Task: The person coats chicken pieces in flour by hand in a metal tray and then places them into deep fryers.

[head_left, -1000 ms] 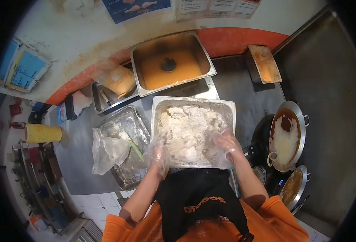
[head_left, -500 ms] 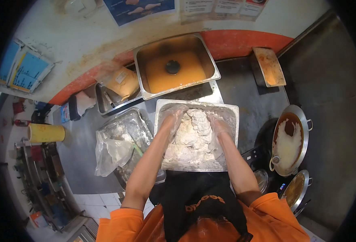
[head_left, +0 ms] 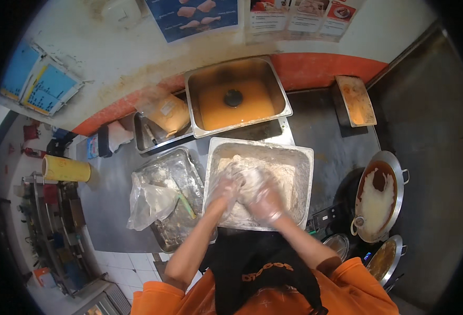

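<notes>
On my far left stands a yellow cylinder container (head_left: 66, 169), well apart from my work, and next to it is a shallow metal tray (head_left: 171, 197) with a crumpled plastic bag (head_left: 150, 202) lying in it. My left hand (head_left: 226, 186) in a thin clear glove is curled around a floured piece (head_left: 247, 178) in the middle of the square flour pan (head_left: 301, 181), and my right hand (head_left: 265, 202), also gloved, is cupped on the same piece from the other side, both pressing it together. I judge the coating is in the middle: the piece is already white, but it is not lifted out, and much loose flour lies around it. Behind the pan is a deep pan of orange liquid (head_left: 237, 97), its rim just beside. On the right, a round pan (head_left: 378, 194) sits near, so room there is narrow; the pan walls limit my hands.
</notes>
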The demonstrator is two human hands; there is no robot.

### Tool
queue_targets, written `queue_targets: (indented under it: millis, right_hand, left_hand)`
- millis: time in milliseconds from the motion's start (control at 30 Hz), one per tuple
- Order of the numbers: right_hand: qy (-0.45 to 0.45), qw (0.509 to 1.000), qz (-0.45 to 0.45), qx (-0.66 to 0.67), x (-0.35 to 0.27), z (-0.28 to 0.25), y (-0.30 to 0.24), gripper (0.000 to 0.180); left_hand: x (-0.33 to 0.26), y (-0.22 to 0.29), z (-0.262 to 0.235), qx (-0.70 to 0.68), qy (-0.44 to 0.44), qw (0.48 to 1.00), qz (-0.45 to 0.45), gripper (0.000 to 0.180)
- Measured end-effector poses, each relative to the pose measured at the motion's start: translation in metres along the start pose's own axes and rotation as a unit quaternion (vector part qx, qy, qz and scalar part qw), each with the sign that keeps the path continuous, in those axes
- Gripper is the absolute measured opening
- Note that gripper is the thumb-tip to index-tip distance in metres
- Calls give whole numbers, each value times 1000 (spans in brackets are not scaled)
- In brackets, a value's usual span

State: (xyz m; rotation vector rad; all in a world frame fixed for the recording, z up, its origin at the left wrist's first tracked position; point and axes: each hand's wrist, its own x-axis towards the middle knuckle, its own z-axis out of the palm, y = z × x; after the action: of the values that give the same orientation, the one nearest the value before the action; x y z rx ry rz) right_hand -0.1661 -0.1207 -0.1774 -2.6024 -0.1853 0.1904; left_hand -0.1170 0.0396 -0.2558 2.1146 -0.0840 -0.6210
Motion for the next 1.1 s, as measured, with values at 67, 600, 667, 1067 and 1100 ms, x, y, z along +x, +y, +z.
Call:
queue_targets:
  millis: [67, 600, 667, 1067, 1100]
  right_hand:
    - [-4, 994, -24, -103, -23, 19, -19, 37]
    - [-186, 900, 149, 365, 63, 45, 149, 42]
    - [-165, 888, 139, 407, 73, 59, 131, 44]
    - [-77, 964, 218, 131, 37, -72, -8, 57]
    - [-68, 988, 142, -2, 22, -53, 2, 61]
  left_hand:
    - [-29, -15, 7, 110, 64, 989, 79, 29]
    - [-20, 25, 10, -585, 6, 770, -255, 58]
    - [-2, -6, 30, -464, 76, 846, -251, 65]
    - [-23, 47, 26, -623, 33, 718, -309, 50]
    - [-33, 54, 15, -640, -1, 735, -225, 49]
